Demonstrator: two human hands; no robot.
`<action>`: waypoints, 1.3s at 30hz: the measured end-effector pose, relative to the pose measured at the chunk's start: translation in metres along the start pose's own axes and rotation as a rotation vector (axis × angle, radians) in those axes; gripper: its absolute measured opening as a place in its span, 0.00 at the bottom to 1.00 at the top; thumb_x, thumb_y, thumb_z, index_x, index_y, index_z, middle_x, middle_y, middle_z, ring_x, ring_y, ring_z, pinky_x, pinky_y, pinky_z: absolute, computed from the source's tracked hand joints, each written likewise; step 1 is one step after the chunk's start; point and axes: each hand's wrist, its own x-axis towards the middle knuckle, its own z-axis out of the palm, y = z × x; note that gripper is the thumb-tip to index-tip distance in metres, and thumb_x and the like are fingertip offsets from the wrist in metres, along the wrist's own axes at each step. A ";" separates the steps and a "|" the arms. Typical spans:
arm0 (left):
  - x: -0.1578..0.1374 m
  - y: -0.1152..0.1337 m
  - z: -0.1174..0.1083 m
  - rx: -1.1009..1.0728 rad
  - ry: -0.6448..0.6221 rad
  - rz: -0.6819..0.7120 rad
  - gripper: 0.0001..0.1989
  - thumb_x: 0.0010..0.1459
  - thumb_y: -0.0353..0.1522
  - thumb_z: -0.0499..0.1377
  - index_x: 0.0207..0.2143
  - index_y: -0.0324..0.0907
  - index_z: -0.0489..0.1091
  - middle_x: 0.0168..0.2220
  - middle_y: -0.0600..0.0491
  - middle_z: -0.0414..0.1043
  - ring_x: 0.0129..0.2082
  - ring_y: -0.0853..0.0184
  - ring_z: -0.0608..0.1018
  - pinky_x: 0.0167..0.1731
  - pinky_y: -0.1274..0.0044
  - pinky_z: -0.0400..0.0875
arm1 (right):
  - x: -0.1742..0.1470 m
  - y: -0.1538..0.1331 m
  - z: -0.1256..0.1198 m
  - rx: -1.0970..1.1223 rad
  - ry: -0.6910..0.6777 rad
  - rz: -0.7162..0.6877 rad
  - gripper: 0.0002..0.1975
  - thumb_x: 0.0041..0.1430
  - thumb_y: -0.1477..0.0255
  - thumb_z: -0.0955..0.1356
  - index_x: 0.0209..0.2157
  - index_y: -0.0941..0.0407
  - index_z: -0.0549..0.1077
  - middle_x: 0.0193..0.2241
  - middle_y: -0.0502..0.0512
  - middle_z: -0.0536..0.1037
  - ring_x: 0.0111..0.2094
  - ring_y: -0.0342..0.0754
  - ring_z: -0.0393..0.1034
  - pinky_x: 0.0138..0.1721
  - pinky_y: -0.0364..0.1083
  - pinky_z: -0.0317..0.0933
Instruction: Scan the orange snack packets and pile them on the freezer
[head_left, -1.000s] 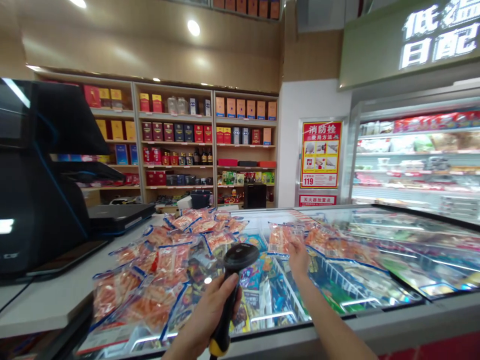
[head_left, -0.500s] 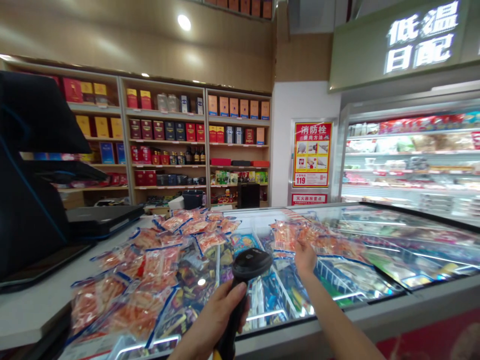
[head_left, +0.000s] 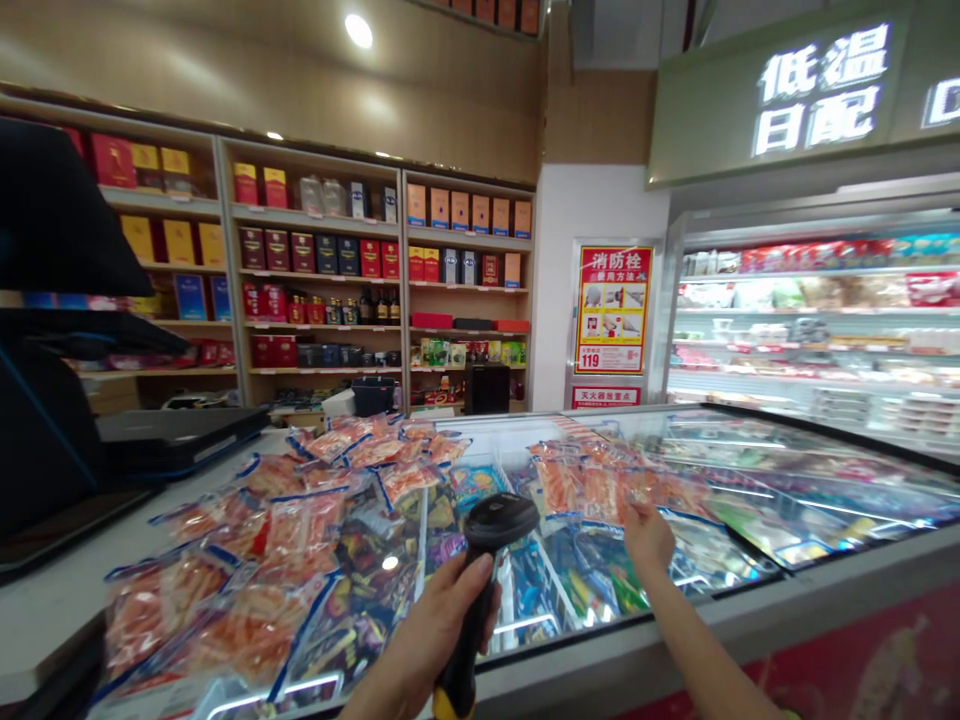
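My left hand [head_left: 442,625] is wrapped round the handle of a black barcode scanner [head_left: 501,518] with yellow at its lower end. The scanner head points forward over the glass freezer top. Farther right, my right hand [head_left: 649,540] has its fingers closed at the near edge of a clear packet [head_left: 641,488] of orange-pink food. That packet lies in a row with several similar blue-edged packets [head_left: 559,482] on the glass. The fingertips are partly hidden against the plastic. A larger spread of the same packets [head_left: 304,530] lies to the left of the scanner.
The chest freezer [head_left: 600,655] has a glass top with colourful packs beneath it. On the left, a counter [head_left: 45,625] holds a dark till machine [head_left: 45,400]. Shelves of boxes [head_left: 315,255] stand behind, and a lit refrigerated display [head_left: 810,330] is at right.
My right hand has moved right along the row of packets. The scanner stays nearly in place in my left hand. The view has turned slightly to the right.
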 end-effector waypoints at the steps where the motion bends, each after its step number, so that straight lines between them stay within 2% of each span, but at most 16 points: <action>1: 0.001 -0.001 -0.001 0.003 -0.008 -0.005 0.13 0.46 0.41 0.51 0.23 0.39 0.58 0.15 0.59 0.60 0.13 0.77 0.62 0.14 0.83 0.56 | 0.001 0.002 0.001 -0.020 -0.004 0.004 0.16 0.46 0.67 0.57 0.33 0.60 0.69 0.28 0.59 0.73 0.29 0.50 0.65 0.28 0.44 0.53; 6: 0.006 -0.006 -0.012 0.034 -0.059 -0.016 0.16 0.46 0.43 0.51 0.20 0.39 0.59 0.15 0.58 0.60 0.13 0.77 0.62 0.14 0.82 0.57 | 0.005 0.002 0.007 -0.059 -0.011 0.019 0.16 0.46 0.69 0.57 0.32 0.60 0.69 0.28 0.60 0.73 0.29 0.51 0.65 0.27 0.44 0.52; 11: 0.003 -0.005 -0.016 0.031 0.042 -0.021 0.15 0.45 0.42 0.52 0.22 0.39 0.59 0.16 0.58 0.61 0.13 0.77 0.62 0.14 0.83 0.57 | 0.008 0.002 0.004 -0.033 0.054 0.017 0.17 0.47 0.68 0.56 0.33 0.60 0.69 0.28 0.59 0.73 0.28 0.50 0.64 0.27 0.45 0.53; 16: -0.003 0.002 -0.016 0.004 0.070 -0.007 0.13 0.46 0.41 0.51 0.22 0.39 0.59 0.15 0.59 0.61 0.13 0.77 0.63 0.15 0.83 0.57 | 0.005 0.004 0.004 -0.038 -0.018 0.025 0.16 0.45 0.66 0.57 0.33 0.59 0.69 0.28 0.60 0.72 0.28 0.51 0.64 0.28 0.46 0.53; 18: -0.004 0.003 -0.019 0.000 0.096 -0.002 0.13 0.46 0.41 0.52 0.22 0.39 0.59 0.14 0.59 0.61 0.13 0.77 0.63 0.15 0.83 0.57 | 0.003 0.000 0.005 -0.038 0.059 0.013 0.17 0.45 0.66 0.58 0.34 0.59 0.68 0.30 0.62 0.72 0.31 0.54 0.63 0.29 0.48 0.53; 21: -0.006 0.004 -0.027 -0.003 0.152 0.000 0.14 0.45 0.41 0.52 0.20 0.39 0.59 0.14 0.59 0.60 0.12 0.77 0.62 0.14 0.83 0.57 | -0.002 -0.018 0.006 0.014 0.291 -0.213 0.18 0.43 0.69 0.58 0.37 0.60 0.66 0.37 0.63 0.69 0.39 0.56 0.59 0.36 0.50 0.51; 23: -0.006 0.004 -0.035 -0.017 0.202 0.011 0.14 0.45 0.41 0.52 0.20 0.39 0.59 0.13 0.59 0.60 0.12 0.78 0.62 0.14 0.83 0.56 | -0.011 -0.037 0.012 0.101 0.329 -0.412 0.18 0.43 0.70 0.58 0.38 0.62 0.65 0.38 0.62 0.68 0.41 0.54 0.58 0.40 0.50 0.50; 26: -0.007 0.004 -0.049 -0.028 0.265 0.031 0.15 0.45 0.42 0.51 0.21 0.39 0.59 0.13 0.59 0.60 0.12 0.77 0.62 0.13 0.83 0.57 | -0.034 -0.073 0.031 0.209 0.162 -0.562 0.17 0.45 0.70 0.58 0.37 0.61 0.66 0.35 0.60 0.70 0.38 0.51 0.60 0.40 0.49 0.52; 32: -0.011 0.001 -0.082 -0.013 0.328 0.024 0.16 0.43 0.44 0.52 0.20 0.39 0.60 0.12 0.59 0.60 0.11 0.76 0.62 0.13 0.82 0.58 | -0.115 -0.143 0.077 0.299 -0.335 -0.688 0.14 0.48 0.70 0.57 0.34 0.59 0.68 0.33 0.57 0.71 0.36 0.48 0.63 0.38 0.45 0.54; 36: -0.019 0.003 -0.100 -0.033 0.391 0.052 0.17 0.41 0.45 0.53 0.20 0.39 0.61 0.12 0.58 0.61 0.12 0.76 0.63 0.13 0.82 0.58 | -0.174 -0.186 0.089 0.323 -0.592 -0.793 0.12 0.48 0.69 0.58 0.31 0.57 0.69 0.31 0.54 0.72 0.33 0.46 0.64 0.35 0.42 0.54; 39: -0.028 0.011 -0.107 -0.024 0.411 0.083 0.16 0.42 0.44 0.53 0.22 0.38 0.62 0.14 0.57 0.63 0.12 0.76 0.63 0.13 0.82 0.58 | -0.210 -0.217 0.091 0.273 -0.714 -0.787 0.14 0.50 0.66 0.57 0.27 0.57 0.71 0.26 0.54 0.73 0.28 0.45 0.65 0.28 0.40 0.53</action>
